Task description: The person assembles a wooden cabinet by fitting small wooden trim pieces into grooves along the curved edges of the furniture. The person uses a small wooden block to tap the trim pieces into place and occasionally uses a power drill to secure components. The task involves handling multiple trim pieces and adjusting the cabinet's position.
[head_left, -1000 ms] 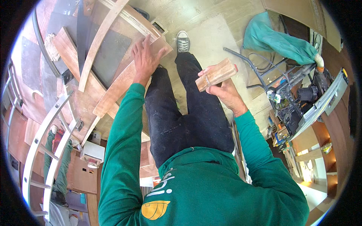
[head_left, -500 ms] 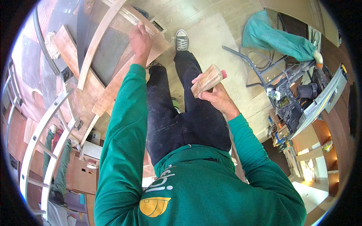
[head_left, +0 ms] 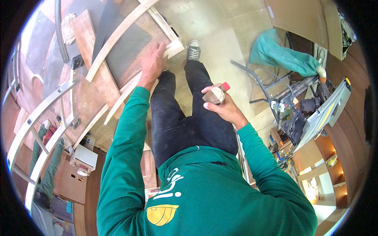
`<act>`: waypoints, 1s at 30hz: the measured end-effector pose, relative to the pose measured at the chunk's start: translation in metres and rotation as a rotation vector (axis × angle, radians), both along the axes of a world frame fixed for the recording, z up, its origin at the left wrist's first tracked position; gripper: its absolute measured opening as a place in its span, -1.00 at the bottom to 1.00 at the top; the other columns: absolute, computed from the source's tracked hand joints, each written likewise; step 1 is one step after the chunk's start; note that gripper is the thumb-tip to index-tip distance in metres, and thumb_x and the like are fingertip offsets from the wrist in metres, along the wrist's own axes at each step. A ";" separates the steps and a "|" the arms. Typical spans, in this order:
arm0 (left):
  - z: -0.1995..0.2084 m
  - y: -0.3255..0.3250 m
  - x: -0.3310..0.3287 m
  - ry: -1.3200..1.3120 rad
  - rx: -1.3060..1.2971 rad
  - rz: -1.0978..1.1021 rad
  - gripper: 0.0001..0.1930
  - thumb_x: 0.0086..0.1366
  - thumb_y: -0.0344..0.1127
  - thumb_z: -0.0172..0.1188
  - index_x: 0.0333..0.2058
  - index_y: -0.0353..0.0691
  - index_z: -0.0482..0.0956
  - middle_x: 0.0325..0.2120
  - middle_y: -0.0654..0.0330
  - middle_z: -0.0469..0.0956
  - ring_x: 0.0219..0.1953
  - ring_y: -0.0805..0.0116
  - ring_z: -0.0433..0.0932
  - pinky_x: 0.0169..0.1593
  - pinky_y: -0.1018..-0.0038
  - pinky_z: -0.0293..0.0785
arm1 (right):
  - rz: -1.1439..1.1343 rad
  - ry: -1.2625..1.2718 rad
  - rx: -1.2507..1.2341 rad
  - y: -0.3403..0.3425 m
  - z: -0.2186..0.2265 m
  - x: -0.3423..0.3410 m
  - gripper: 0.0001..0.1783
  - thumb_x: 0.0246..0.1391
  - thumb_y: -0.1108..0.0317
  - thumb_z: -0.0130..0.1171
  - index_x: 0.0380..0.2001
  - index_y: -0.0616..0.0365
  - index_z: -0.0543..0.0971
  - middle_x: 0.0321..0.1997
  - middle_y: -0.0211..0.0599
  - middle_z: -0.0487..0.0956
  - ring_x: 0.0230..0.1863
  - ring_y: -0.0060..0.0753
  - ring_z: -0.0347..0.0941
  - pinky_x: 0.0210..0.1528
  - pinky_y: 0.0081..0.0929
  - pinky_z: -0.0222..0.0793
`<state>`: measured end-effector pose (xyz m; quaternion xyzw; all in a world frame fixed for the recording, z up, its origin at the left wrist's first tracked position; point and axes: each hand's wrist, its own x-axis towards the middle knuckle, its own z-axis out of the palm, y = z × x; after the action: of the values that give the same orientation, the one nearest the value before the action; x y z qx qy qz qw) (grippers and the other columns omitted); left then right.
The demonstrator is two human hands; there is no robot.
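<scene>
My right hand (head_left: 225, 108) is closed around a pale wooden block (head_left: 215, 95), held above my lap with its end face toward me. A small red piece (head_left: 225, 86) sticks out beside my fingers; I cannot make out what it belongs to. At the edge of a workbench on the left, my left hand (head_left: 152, 63) rests by a light wooden board (head_left: 175, 48), its fingers loosely stretched with nothing gripped. Whether the fingertips touch the wood is hard to see. A curved wooden strip (head_left: 112, 45) lies across the bench beyond that hand.
An aluminium ladder (head_left: 35, 126) stands at the left, with another person's green-clad legs (head_left: 53, 161) behind it. On the right are a metal-framed machine stand (head_left: 256, 78), a green cloth dust bag (head_left: 281, 53) and a light grey panel (head_left: 327, 114). Shelves (head_left: 334, 173) stand at lower right.
My left hand has moved down and slightly right, its fingers loosening from a closed shape. The block in my right hand has turned from lengthwise to end-on. The view has shifted slightly.
</scene>
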<state>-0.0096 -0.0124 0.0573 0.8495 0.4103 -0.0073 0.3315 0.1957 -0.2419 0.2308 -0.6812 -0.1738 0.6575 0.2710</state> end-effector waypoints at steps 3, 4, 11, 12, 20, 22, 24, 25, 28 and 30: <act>0.001 -0.010 -0.001 -0.019 0.014 -0.002 -0.65 0.22 -0.37 0.41 -0.03 -0.18 0.54 -0.10 0.01 0.53 0.01 -0.14 0.61 -0.02 0.01 0.59 | -0.094 -0.028 0.007 0.012 0.003 -0.008 -0.45 0.14 0.35 0.53 0.18 0.12 0.59 0.08 -0.33 0.59 0.17 -0.34 0.52 0.31 -0.33 0.41; -0.005 -0.012 -0.002 -0.026 0.016 -0.015 -0.57 0.22 -0.42 0.37 0.07 -0.10 0.56 -0.09 0.02 0.52 0.02 -0.11 0.60 0.01 0.03 0.59 | -0.152 -0.021 -0.005 0.015 0.003 -0.011 -0.46 0.13 0.37 0.54 0.17 0.10 0.60 0.07 -0.35 0.59 0.16 -0.36 0.52 0.29 -0.35 0.42; -0.048 -0.029 0.012 0.021 0.072 -0.019 -0.38 0.31 -0.39 0.23 0.37 0.13 0.53 -0.09 0.11 0.55 0.07 0.03 0.57 0.09 0.09 0.53 | -0.146 -0.147 0.058 0.042 0.004 0.005 -0.48 0.14 0.36 0.59 0.13 0.08 0.61 0.02 -0.39 0.68 0.03 -0.45 0.60 0.13 -0.43 0.54; -0.050 -0.026 0.015 -0.043 0.098 -0.005 -0.38 0.34 -0.35 0.24 0.38 0.14 0.52 -0.06 0.11 0.57 0.08 0.03 0.58 0.11 0.08 0.52 | -0.182 -0.149 0.062 0.043 0.008 0.004 -0.48 0.14 0.34 0.60 0.13 0.09 0.62 -0.02 -0.40 0.69 0.00 -0.47 0.62 0.11 -0.44 0.56; -0.059 -0.021 0.048 -0.222 -0.056 0.205 -0.60 0.45 0.05 0.35 0.13 0.04 0.76 -0.02 0.11 0.66 0.06 -0.02 0.62 0.13 0.09 0.55 | -0.208 0.013 -0.122 0.004 0.023 -0.002 -0.47 0.12 0.36 0.61 0.13 0.09 0.62 -0.05 -0.45 0.65 -0.01 -0.49 0.60 0.12 -0.44 0.55; -0.058 -0.019 0.053 -0.231 -0.104 0.251 -0.62 0.48 0.05 0.32 0.06 -0.06 0.77 -0.05 0.11 0.68 0.07 0.06 0.62 0.16 0.13 0.51 | -0.081 -0.076 0.020 -0.016 0.020 -0.006 -0.46 0.11 0.39 0.61 0.14 0.05 0.62 0.00 -0.44 0.56 0.04 -0.46 0.55 0.15 -0.41 0.52; -0.082 -0.025 0.050 -0.435 -0.322 0.574 -0.60 0.50 0.05 0.29 0.04 -0.15 0.76 -0.10 0.06 0.70 0.01 0.04 0.65 0.13 0.13 0.54 | 0.024 -0.096 0.096 -0.027 0.022 -0.010 -0.41 0.04 0.50 0.58 0.15 -0.02 0.63 0.06 -0.34 0.38 0.09 -0.32 0.49 0.22 -0.33 0.47; -0.086 -0.026 0.049 -0.536 -0.434 0.734 -0.59 0.51 0.04 0.28 0.03 -0.19 0.75 -0.12 0.04 0.70 -0.02 0.03 0.66 0.11 0.14 0.55 | 0.130 -0.177 0.124 -0.033 0.024 -0.009 -0.41 0.03 0.53 0.56 0.16 -0.02 0.64 0.06 -0.32 0.38 0.08 -0.26 0.49 0.22 -0.31 0.48; -0.083 -0.025 0.047 -0.476 -0.305 0.822 -0.59 0.53 0.00 0.27 -0.02 -0.28 0.72 -0.14 -0.03 0.70 -0.09 -0.01 0.68 0.08 0.14 0.58 | 0.387 -0.357 0.087 -0.050 0.030 -0.009 -0.34 -0.06 0.61 0.49 0.17 -0.01 0.66 0.09 -0.16 0.38 0.12 0.02 0.51 0.27 -0.19 0.49; -0.073 -0.024 0.051 -0.389 -0.280 0.681 -0.61 0.52 -0.01 0.29 -0.02 -0.27 0.71 -0.13 -0.01 0.69 -0.07 0.00 0.68 0.08 0.12 0.57 | 0.550 -0.324 -0.001 -0.059 0.032 -0.006 -0.29 -0.10 0.59 0.49 0.21 -0.01 0.64 0.13 -0.11 0.39 0.18 0.08 0.50 0.31 -0.17 0.49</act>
<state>0.0412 -0.0363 -0.0156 0.5975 0.5926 0.2076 0.4987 0.1893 -0.3005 0.2626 -0.7046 -0.3920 0.5892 0.0517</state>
